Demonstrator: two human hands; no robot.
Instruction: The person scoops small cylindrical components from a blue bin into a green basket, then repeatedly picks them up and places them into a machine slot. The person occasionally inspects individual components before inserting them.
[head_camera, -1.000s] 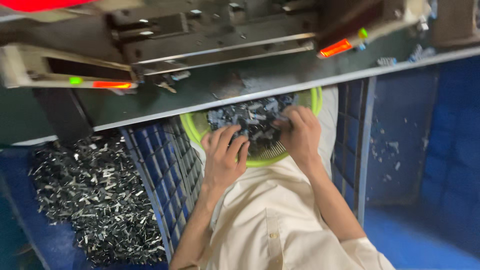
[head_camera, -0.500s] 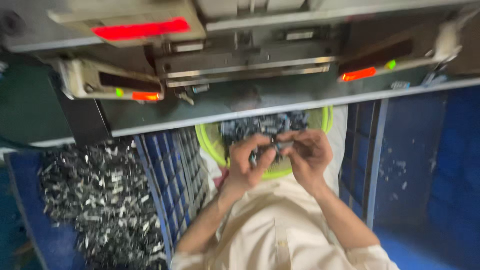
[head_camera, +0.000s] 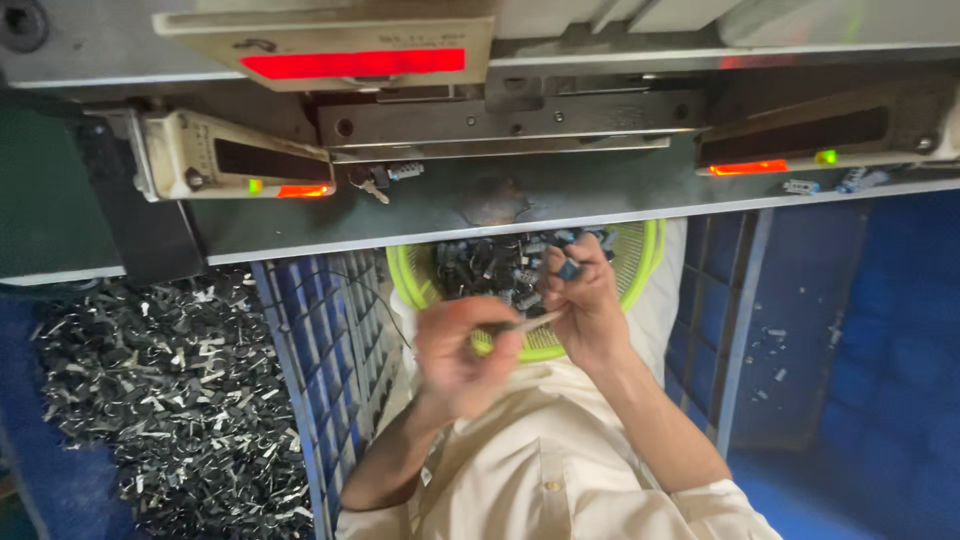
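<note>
A lime-green round basket (head_camera: 645, 262) holds several small dark parts and rests on my lap under the machine's table edge. My right hand (head_camera: 588, 305) is over the basket with its fingers closed on a few small dark and blue parts (head_camera: 570, 268). My left hand (head_camera: 458, 352) is blurred, just below and left of the basket. Its fingertips are pinched on a thin pale piece (head_camera: 533, 322) that reaches across to my right hand. The two hands nearly touch.
A grey press machine (head_camera: 500, 120) with red lit bars and a grey-green table (head_camera: 480, 215) spans the top. A blue slatted crate wall (head_camera: 320, 340) stands on the left, with a heap of dark metal scraps (head_camera: 170, 390) beyond it. More blue crates (head_camera: 850, 340) are on the right.
My hands lifted out of the basket and came together. The left hand has now pulled down and left, and the view has tilted up toward the machine.
</note>
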